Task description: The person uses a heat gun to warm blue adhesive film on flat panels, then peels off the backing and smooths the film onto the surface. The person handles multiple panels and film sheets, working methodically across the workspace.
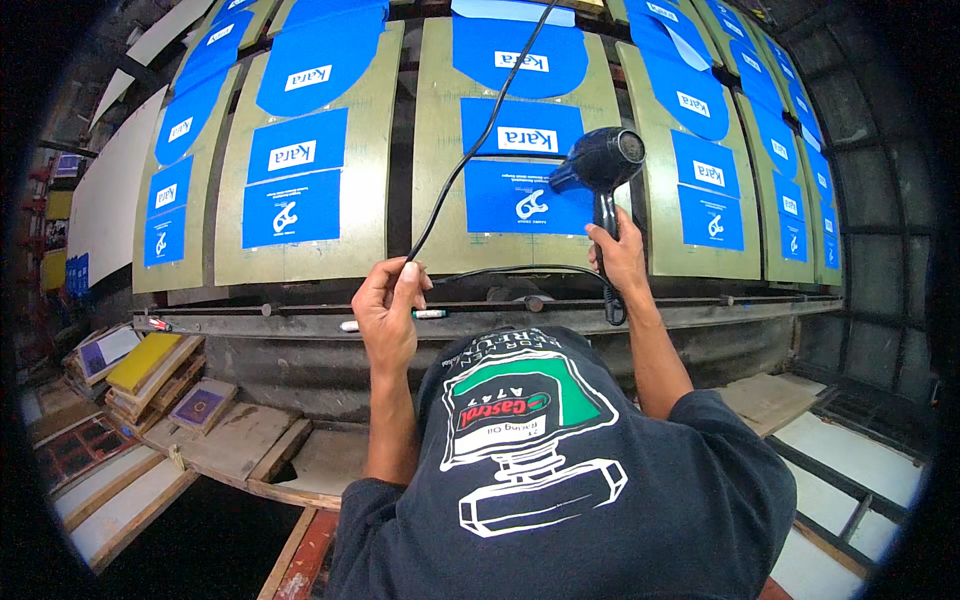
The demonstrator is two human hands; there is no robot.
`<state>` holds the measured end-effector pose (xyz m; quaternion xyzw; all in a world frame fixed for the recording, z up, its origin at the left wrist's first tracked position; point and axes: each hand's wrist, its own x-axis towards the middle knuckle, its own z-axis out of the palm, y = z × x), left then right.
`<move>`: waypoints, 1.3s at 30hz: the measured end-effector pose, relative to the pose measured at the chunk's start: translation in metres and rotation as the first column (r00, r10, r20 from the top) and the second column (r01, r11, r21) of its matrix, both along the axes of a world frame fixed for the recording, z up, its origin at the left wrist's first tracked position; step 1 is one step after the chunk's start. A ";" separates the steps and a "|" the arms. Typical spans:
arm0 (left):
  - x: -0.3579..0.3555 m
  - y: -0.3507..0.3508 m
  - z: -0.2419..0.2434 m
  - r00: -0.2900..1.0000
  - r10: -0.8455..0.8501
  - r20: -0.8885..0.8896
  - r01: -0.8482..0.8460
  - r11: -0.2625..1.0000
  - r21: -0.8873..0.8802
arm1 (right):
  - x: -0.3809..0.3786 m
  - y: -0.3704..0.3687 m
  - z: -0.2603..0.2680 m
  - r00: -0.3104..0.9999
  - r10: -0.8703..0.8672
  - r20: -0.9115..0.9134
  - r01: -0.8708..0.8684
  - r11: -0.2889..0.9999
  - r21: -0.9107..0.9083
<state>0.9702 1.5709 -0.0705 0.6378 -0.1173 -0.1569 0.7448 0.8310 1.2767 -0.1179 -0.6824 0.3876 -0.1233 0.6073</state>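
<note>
My right hand [622, 251] grips the handle of a black hair dryer [600, 161], whose nozzle points left and down over a printed blue fabric piece [495, 199] on the middle board. Between the thumb and fingers of my left hand [394, 289] is the dryer's black power cord [480, 135]. One stretch of it runs up past the boards; another loops right to the handle's base. More blue pieces, a rectangle [480, 112] and a round-ended one [480, 67], lie flat above on the same greenish board [442, 259].
Similar boards [300, 262] with blue pieces stand in rows on both sides. A metal rail [645, 319] crosses before me, with a green-and-white marker [430, 314] on it. Framed screens [150, 364] are stacked at lower left. Wooden planks [225, 442] edge a dark gap.
</note>
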 end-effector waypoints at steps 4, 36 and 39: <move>0.000 -0.001 -0.001 1.000 -0.009 0.006 0.009 1.000 0.008 | 0.003 -0.001 -0.002 1.000 0.017 0.019 -0.018 0.999 0.050; 0.003 0.003 0.006 0.999 0.007 0.045 -0.011 0.998 0.068 | 0.020 0.030 -0.002 0.984 0.138 0.111 -0.148 0.985 0.091; 0.002 0.004 0.003 0.999 0.006 0.032 -0.008 0.999 0.053 | 0.013 0.027 0.003 0.993 0.108 0.044 -0.109 0.993 0.035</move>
